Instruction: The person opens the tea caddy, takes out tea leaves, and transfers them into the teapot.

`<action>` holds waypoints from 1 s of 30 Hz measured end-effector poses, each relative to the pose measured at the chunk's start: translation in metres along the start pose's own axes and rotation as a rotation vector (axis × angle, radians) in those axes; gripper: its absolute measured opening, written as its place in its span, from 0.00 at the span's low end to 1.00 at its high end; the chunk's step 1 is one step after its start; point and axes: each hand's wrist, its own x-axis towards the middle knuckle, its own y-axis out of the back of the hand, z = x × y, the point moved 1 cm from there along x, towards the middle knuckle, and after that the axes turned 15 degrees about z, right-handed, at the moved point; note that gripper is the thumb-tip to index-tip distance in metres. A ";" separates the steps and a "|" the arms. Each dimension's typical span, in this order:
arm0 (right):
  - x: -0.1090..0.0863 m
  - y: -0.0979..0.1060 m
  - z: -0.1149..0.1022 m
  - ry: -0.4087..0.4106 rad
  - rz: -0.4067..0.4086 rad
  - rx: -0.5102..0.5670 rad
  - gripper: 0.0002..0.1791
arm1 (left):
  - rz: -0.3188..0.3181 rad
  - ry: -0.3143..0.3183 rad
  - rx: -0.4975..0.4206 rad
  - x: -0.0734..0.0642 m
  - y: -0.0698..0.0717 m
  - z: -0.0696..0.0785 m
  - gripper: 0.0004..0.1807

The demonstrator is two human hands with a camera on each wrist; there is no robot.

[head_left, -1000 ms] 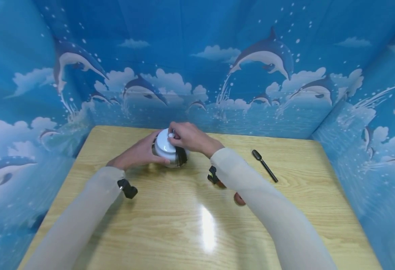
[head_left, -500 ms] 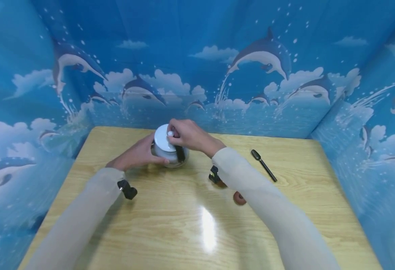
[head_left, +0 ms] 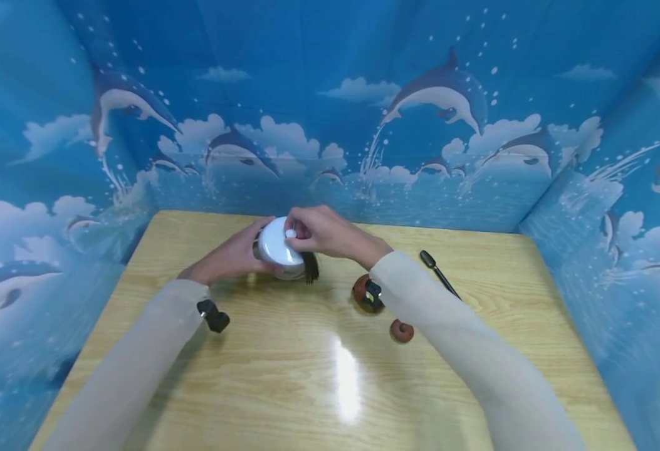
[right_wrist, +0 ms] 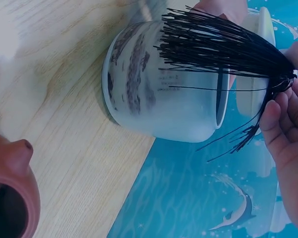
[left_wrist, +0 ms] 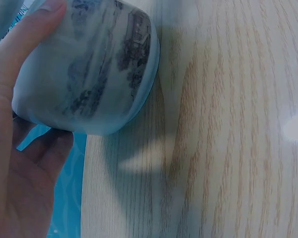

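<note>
A pale ceramic jar [right_wrist: 154, 99] with a dark landscape print stands near the table's back edge. My left hand [head_left: 239, 250] grips its side, the thumb [left_wrist: 27, 44] lying along the wall. My right hand [head_left: 328, 232] pinches the knob of the jar's white lid [head_left: 275, 243], from which a black tassel [right_wrist: 218, 47] hangs. Seen from the right wrist, the lid is apart from the jar's mouth, and a dark opening shows at the rim. From the head view the lid covers the mouth, so the jar's inside is hidden.
A reddish-brown clay teapot [right_wrist: 32, 183] stands under the right wrist, partly covered by the wrist camera. Nearer lies a small round brown piece [head_left: 402, 332], and a black spoon [head_left: 428, 258] lies to the right. Dolphin-print curtain [head_left: 335, 113] surrounds the wooden table [head_left: 284, 376].
The right hand has shifted slightly right with the lid and its tassel, which now hangs further right. More of the teapot shows. The left hand has stayed on the jar.
</note>
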 end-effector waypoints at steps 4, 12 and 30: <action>-0.005 0.003 0.000 0.001 -0.010 0.016 0.09 | 0.002 0.000 0.016 0.000 0.000 0.000 0.75; -0.017 0.006 -0.002 0.006 -0.046 0.031 0.09 | -0.003 0.005 0.046 0.000 0.002 -0.002 0.73; -0.043 -0.005 0.002 0.003 -0.134 0.051 0.08 | 0.002 0.006 0.075 -0.002 0.001 0.001 0.69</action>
